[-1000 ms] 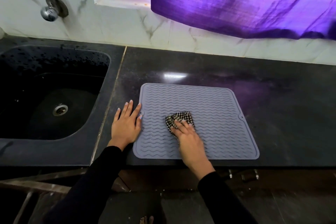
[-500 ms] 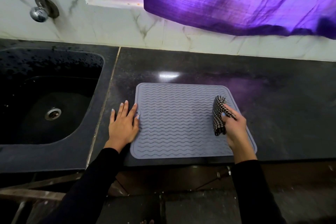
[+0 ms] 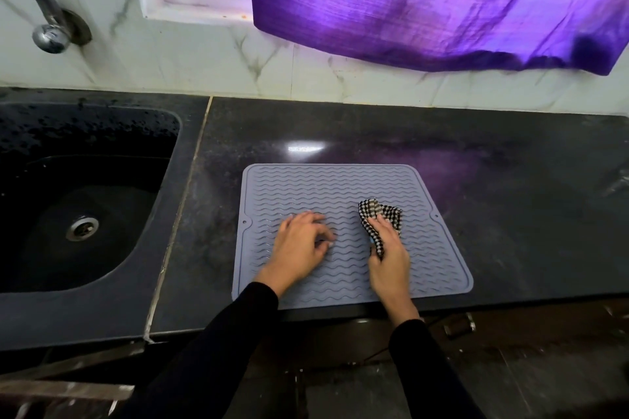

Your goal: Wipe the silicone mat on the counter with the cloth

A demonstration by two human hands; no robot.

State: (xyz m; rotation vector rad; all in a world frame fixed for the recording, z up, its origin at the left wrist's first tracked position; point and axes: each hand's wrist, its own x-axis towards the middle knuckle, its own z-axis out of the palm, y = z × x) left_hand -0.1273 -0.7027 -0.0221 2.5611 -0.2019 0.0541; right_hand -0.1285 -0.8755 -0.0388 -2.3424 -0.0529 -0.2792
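- Head view: silicone mat (image 3: 340, 187), grey with wavy ridges, lies flat on the dark counter (image 3: 510, 180), its near edge at the counter's front lip, well right of the sink.
- Cloth (image 3: 381, 214), black-and-white check, is bunched on the mat's right half, resting on the ridges.
- Right hand (image 3: 388, 255) grips the cloth, fingers curled round its near part; the far part of the cloth sticks out beyond the fingertips.
- Left hand (image 3: 299, 245) is over the mat's left-centre, fingers loosely curled, holding nothing. Contact with the mat cannot be confirmed; the hand is blurred.
- Change: half a second ago the left hand lay flat at the mat's left edge, bracing it; it is now on or above the mat itself, nearer the cloth. The cloth was at the mat's right edge; it has come back toward the middle.
- Judgement: the wipe is mid-pass, a stroke heading leftward. With the brace gone from the left edge, the mat may slide on the polished counter if the stroke presses hard.
- Judgement: the left hand may be heading to re-pin the mat or to regather the cloth; cannot tell which.
- Surroundings: black sink (image 3: 85, 214) at left, tap (image 3: 47, 34) at far left, purple curtain (image 3: 425, 0) hanging over the far wall.
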